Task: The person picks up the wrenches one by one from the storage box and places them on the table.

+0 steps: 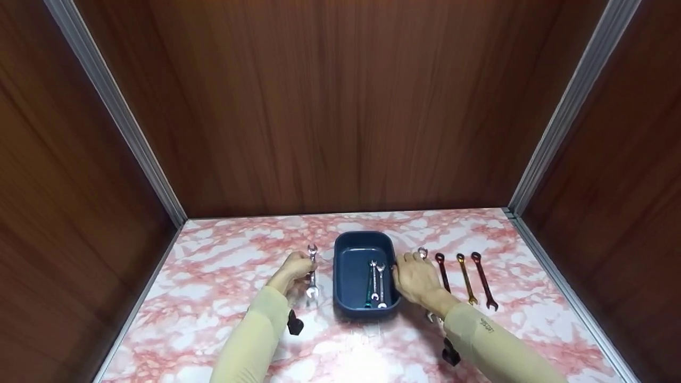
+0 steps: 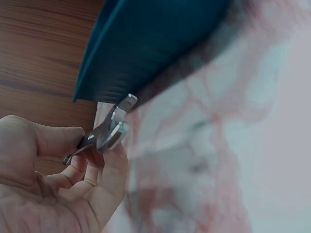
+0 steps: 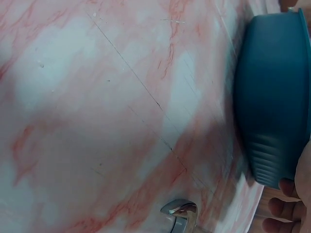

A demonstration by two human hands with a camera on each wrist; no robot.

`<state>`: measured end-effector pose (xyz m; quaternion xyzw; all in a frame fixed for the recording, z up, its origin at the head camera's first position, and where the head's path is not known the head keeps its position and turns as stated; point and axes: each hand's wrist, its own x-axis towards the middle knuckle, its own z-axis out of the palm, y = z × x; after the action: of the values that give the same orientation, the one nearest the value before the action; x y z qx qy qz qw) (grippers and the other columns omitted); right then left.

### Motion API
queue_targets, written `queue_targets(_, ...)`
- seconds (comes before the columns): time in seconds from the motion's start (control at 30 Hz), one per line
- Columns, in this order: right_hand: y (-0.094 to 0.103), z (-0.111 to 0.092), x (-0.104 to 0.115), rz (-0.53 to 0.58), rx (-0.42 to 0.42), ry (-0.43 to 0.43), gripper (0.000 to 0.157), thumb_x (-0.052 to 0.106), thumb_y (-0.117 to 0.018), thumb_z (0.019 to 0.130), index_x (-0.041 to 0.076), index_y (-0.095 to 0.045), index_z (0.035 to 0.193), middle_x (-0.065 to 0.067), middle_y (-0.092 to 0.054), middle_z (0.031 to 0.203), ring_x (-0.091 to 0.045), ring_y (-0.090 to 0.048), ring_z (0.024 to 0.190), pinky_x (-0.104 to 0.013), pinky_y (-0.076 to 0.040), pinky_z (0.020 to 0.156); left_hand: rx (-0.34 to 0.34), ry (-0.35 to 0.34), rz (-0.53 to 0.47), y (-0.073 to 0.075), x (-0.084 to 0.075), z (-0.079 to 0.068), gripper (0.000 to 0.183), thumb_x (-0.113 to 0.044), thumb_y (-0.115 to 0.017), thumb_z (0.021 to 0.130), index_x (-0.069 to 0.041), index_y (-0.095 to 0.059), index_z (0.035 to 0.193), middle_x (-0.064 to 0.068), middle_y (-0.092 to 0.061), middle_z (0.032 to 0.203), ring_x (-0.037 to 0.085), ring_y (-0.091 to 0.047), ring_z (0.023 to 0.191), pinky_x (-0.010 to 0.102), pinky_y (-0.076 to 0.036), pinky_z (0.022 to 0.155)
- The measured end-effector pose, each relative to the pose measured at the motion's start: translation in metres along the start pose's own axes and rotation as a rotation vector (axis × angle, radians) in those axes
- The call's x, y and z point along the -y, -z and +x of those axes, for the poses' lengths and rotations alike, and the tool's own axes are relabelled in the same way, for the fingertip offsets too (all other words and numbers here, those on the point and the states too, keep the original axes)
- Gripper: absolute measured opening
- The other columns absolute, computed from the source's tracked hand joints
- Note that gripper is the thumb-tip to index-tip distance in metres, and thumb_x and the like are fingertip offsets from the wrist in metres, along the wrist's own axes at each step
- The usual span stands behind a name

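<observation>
Silver wrench (image 1: 312, 287), pinched around its middle by the left hand (image 1: 298, 267), sits just left of a blue bin (image 1: 348, 284) on a marbled surface (image 1: 213, 298) in the head view; smaller wrenches (image 1: 381, 284) lie inside, while a spaced row of colored wrenches (image 1: 467, 279) lines the right, a layout that seemingly keeps each separate. The right hand (image 1: 418, 276) meets the bin's right side. From the left wrist, thumb and fingertips grip the shaft, leaving an end free, likely for balance. From the right wrist, fingers reach the bin's wall, perhaps steadying it; whether that grip closes on the rim cannot be told.
</observation>
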<state>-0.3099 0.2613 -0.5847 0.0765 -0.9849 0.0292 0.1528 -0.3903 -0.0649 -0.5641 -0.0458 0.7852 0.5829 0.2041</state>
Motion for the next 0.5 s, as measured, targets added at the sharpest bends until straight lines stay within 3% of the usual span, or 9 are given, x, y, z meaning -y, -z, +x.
queue_targets(0.17,0.000,0.000,-0.001,-0.021,-0.031,0.012,0.027,0.027,-0.060,0.111,0.001,-0.067,0.112,-0.023,-0.072,0.107,-0.045,-0.069,0.107,-0.058,-0.059,0.090,-0.045,-0.008,0.069,-0.002,0.004,-0.001,0.013,-0.002,-0.061,0.096,-0.011,-0.053,0.094,0.000,-0.051,0.077,0.013,-0.051,0.065,0.028,-0.049,0.056)
queue_targets(0.37,-0.001,0.000,0.000,-0.030,-0.046,0.022,0.029,0.027,-0.061,0.111,-0.001,-0.066,0.111,-0.023,-0.073,0.106,-0.045,-0.070,0.107,-0.058,-0.060,0.090,-0.088,-0.028,0.173,-0.005,0.011,0.000,0.017,0.003,-0.051,0.088,-0.013,-0.048,0.085,-0.003,-0.044,0.069,0.011,-0.042,0.057,0.026,-0.038,0.050)
queue_targets(0.5,0.000,-0.001,0.000,-0.031,-0.033,0.015,0.030,0.028,-0.059,0.111,-0.001,-0.067,0.113,-0.024,-0.073,0.108,-0.045,-0.070,0.109,-0.058,-0.059,0.091,-0.132,-0.061,0.277,-0.005,0.016,0.006,0.014,0.001,-0.052,0.087,-0.012,-0.049,0.082,0.003,-0.048,0.077,0.017,-0.049,0.066,0.027,-0.043,0.053)
